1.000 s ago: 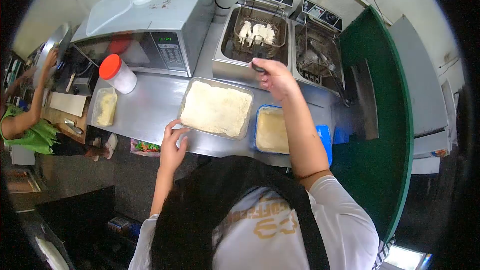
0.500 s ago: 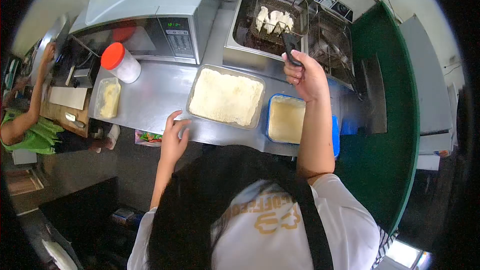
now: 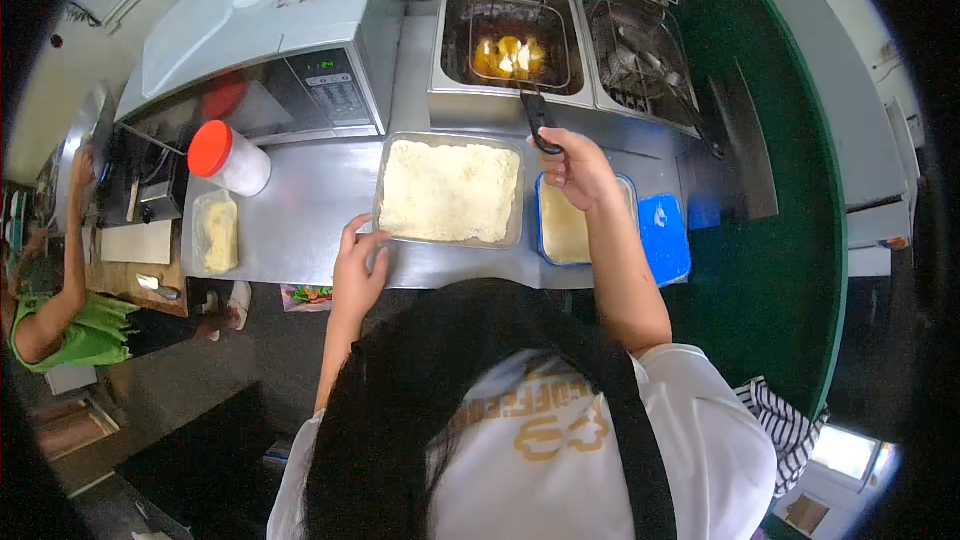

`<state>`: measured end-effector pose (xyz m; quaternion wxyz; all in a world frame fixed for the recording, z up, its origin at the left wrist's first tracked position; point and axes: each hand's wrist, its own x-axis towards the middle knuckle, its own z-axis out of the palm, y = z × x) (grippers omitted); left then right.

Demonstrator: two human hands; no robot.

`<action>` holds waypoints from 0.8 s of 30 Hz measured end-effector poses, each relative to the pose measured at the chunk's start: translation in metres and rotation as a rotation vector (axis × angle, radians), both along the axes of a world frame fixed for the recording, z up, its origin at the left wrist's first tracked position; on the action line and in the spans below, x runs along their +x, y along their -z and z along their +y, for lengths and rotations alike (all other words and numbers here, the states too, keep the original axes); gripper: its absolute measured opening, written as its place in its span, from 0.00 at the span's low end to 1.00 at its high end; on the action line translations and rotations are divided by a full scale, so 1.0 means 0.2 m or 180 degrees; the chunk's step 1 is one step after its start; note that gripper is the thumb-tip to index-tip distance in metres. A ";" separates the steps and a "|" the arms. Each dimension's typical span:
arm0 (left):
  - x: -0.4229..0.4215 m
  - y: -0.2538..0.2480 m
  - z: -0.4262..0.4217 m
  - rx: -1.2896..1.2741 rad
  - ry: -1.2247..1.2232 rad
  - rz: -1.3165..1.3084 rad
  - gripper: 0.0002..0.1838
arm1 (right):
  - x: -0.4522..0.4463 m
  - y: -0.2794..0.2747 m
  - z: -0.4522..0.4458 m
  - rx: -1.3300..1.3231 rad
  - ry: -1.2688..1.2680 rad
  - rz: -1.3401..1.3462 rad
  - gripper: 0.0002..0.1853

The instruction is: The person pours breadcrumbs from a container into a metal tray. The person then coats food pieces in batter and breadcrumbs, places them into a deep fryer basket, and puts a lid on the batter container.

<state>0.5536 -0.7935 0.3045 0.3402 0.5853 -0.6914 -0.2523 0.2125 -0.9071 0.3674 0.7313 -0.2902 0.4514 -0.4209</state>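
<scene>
My right hand is closed around the black handle of a fryer basket. The basket sits down in the left well of the deep fryer, and several battered pieces lie in the dark oil there. At the near left corner of a metal tray of flour, my left hand has its fingers apart, with fingertips at the rim. Partly behind my right forearm stands a blue-rimmed tub of pale batter.
Left on the steel counter are a red-lidded jar and a tub of yellow food. A microwave stands behind them. A blue lid lies to the right. Far left, a person in green handles a round metal lid.
My right hand has lowered the basket, and the pieces that hung above the fryer are now down in the oil. My left hand has come closer to the flour tray's rim.
</scene>
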 end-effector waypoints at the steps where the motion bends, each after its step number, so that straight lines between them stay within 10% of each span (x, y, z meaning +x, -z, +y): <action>1: 0.01 0.00 0.00 0.0024 0.0026 0.0007 0.13 | 0.01 0.07 0.01 0.0095 0.0163 -0.0030 0.22; 6: 0.05 0.01 -0.01 -0.0209 0.0091 -0.0126 0.13 | 0.12 0.32 0.15 0.0565 0.0494 -0.0775 0.20; 14: 0.11 0.01 -0.01 -0.0205 0.0159 -0.0134 0.14 | 0.50 0.54 0.28 -0.1955 0.0851 0.1862 0.15; 18: 0.15 0.00 -0.03 -0.0134 0.0282 -0.0108 0.14 | 0.59 0.46 0.22 -0.3489 -0.0380 0.3837 0.16; 24: 0.24 0.00 -0.06 -0.0117 0.0433 -0.0193 0.14 | 0.62 0.35 0.27 -0.2629 -0.0613 0.3975 0.31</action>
